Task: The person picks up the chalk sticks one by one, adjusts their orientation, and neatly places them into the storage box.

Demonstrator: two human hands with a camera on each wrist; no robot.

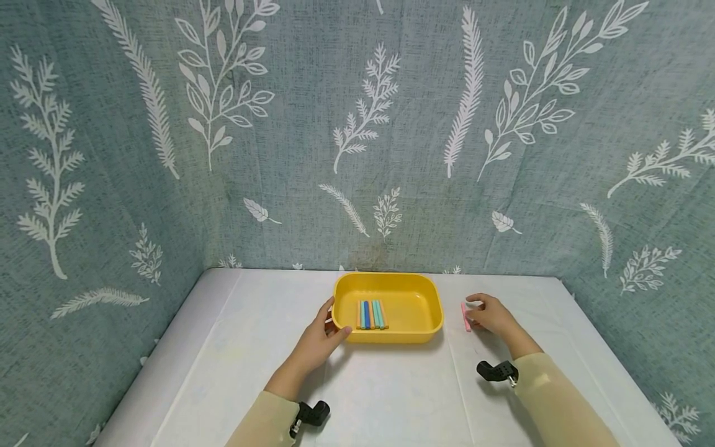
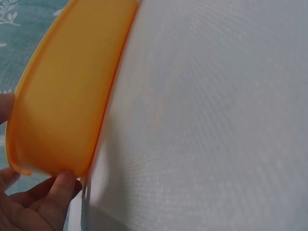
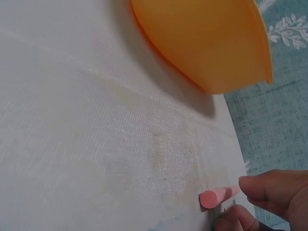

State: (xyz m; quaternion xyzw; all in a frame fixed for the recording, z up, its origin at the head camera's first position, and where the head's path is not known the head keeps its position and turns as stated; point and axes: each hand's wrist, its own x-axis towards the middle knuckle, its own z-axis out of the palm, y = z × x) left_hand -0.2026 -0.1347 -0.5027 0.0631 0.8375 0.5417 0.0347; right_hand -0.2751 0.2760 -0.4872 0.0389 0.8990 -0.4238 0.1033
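Observation:
A yellow plastic tray (image 1: 410, 310) stands at the middle of the table's far half. Inside it, towards the left, several chalk sticks (image 1: 373, 315) in orange, blue and pale green lie side by side. My left hand (image 1: 317, 343) grips the tray's left end, thumb over the front corner and fingers along the side; the left wrist view shows fingertips (image 2: 62, 185) against its wall. To the right of the tray, my right hand (image 1: 494, 318) pinches a pink chalk stick (image 3: 211, 198) between thumb and fingers, low over the tabletop.
White cloth covers the table (image 1: 391, 397). Teal leaf-patterned fabric (image 1: 357, 143) hangs behind it and along both sides. Faint coloured smudges mark the cloth near the right hand. A black device (image 1: 497, 371) is strapped at each wrist.

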